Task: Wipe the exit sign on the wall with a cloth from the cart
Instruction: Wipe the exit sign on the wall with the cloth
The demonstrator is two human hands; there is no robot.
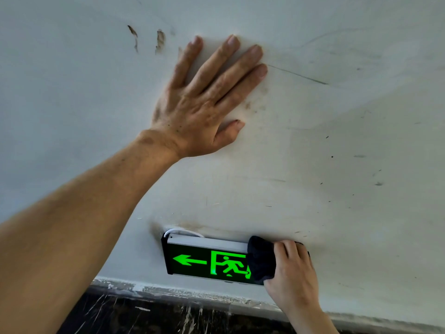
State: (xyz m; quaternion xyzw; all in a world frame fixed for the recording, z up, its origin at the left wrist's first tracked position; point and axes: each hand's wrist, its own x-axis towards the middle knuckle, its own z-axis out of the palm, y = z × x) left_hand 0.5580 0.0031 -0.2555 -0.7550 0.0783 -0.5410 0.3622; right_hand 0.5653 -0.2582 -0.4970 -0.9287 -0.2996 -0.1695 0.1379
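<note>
The exit sign (204,257) is a black box low on the white wall, lit with a green arrow and running figure. My right hand (292,271) presses a dark cloth (261,259) against the sign's right end, covering that part of the face and top edge. My left hand (204,100) lies flat on the wall well above the sign, fingers spread, holding nothing.
The white wall (349,141) carries scuffs, scratches and brown marks. A white cable (183,231) loops out behind the sign's top left corner. Below runs a dark baseboard (144,314) with paint splashes along its upper edge.
</note>
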